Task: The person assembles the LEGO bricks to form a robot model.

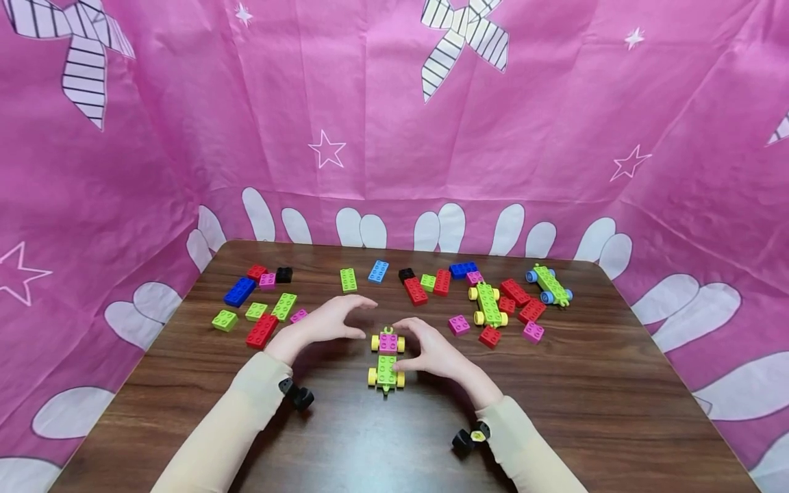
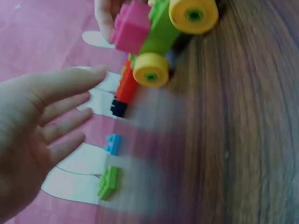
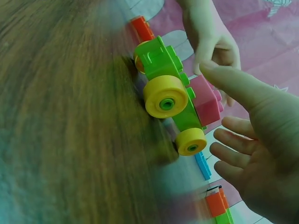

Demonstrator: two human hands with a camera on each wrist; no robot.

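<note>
A green toy car base (image 1: 386,373) with yellow wheels stands on the table between my hands. On its far end sits a pink brick (image 1: 388,342), which rises above the base in the right wrist view. My left hand (image 1: 329,320) is held a little left of the car, thumb and fingers spread, nothing between them. From the other side my right hand (image 1: 434,352) reaches beside the car, its thumb (image 3: 233,84) overlapping the car's edge in the head view. Its fingers are loosely bent and spread, holding nothing.
Another green car base (image 1: 489,305) with yellow wheels and one with blue wheels (image 1: 550,285) stand at the right. Red, pink and blue bricks lie around them. More bricks, including a red one (image 1: 261,331), are scattered at the left. A light blue brick (image 1: 379,271) lies at the back.
</note>
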